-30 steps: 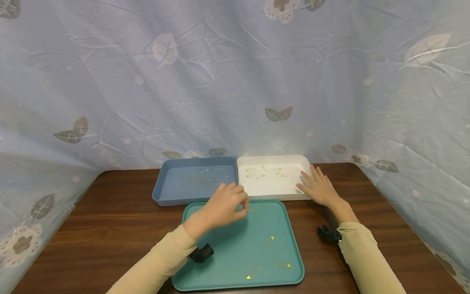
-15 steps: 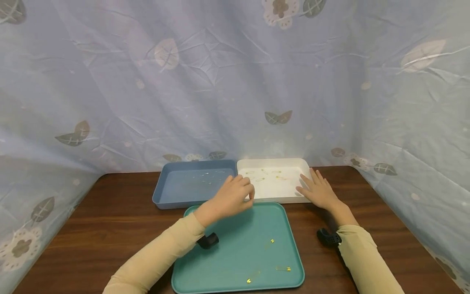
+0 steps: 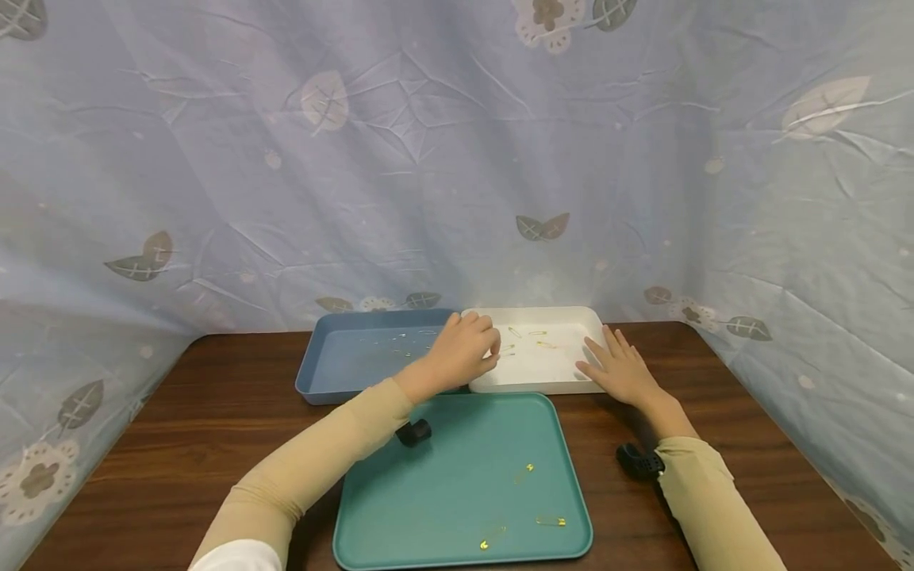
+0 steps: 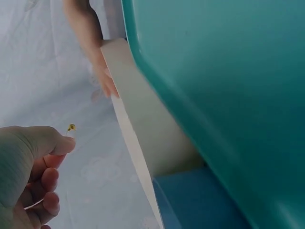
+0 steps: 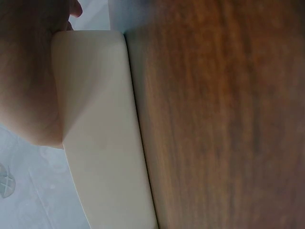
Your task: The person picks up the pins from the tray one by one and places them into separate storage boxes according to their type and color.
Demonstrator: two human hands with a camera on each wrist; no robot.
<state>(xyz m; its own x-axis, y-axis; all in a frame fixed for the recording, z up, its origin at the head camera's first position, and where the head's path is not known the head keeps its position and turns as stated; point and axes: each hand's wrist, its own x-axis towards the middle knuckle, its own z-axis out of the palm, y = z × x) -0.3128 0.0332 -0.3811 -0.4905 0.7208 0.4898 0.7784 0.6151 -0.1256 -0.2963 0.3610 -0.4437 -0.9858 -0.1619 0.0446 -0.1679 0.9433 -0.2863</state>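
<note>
Between thumb and forefinger my left hand [image 3: 457, 353] pinches a safety pin, whose gold head [image 4: 71, 127] shows in the left wrist view. That hand is over the near left corner of the white tray [image 3: 550, 377], beside the blue tray [image 3: 332, 365]. My right hand [image 3: 620, 371] rests with spread fingers on the white tray's right edge. Several safety pins [image 3: 538, 333] lie in the white tray; my left hand hides part of it. On the green tray [image 3: 435, 492] in front are a few gold-headed safety pins [image 3: 551, 522].
Small shiny pins [image 3: 401, 336] lie in the blue tray, which stands against the white one's left side. All trays are on a dark wooden table [image 3: 186, 444]. A patterned cloth [image 3: 400, 159] hangs behind and at both sides.
My left hand has moved forward and slightly right, from above the green tray's far side to the white tray's corner, still pinching. The right hand has stayed on the white tray's edge.
</note>
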